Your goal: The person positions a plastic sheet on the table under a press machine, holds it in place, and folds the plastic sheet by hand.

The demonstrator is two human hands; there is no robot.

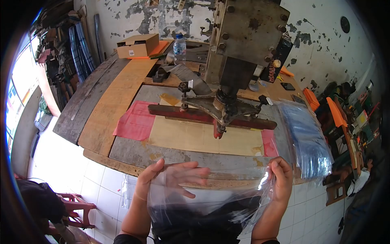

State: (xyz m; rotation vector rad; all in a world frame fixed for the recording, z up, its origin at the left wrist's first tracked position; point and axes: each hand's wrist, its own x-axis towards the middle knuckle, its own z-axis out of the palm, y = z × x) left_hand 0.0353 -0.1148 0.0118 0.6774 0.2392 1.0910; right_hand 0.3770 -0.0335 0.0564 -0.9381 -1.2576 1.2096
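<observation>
A clear plastic sheet (pixel 227 179) stretches between my two hands, in front of the table's near edge. My left hand (pixel 172 175) has its fingers spread behind or inside the plastic, with the thumb pointing up. At the sheet's right end my right hand (pixel 280 173) is closed, pinching the gathered plastic. Beyond them stands a press machine (pixel 243 53) with a long red bar (pixel 183 113) low over a cream sheet (pixel 195 138). Pink sheets (pixel 136 122) show at both ends of the cream one.
Stacked clear plastic pieces (pixel 306 140) lie at the table's right side. A cardboard box (pixel 138 44) and a water bottle (pixel 179 49) stand at the back. A red stool (pixel 79 209) is at the lower left. Another person's arm (pixel 367 164) shows at the far right.
</observation>
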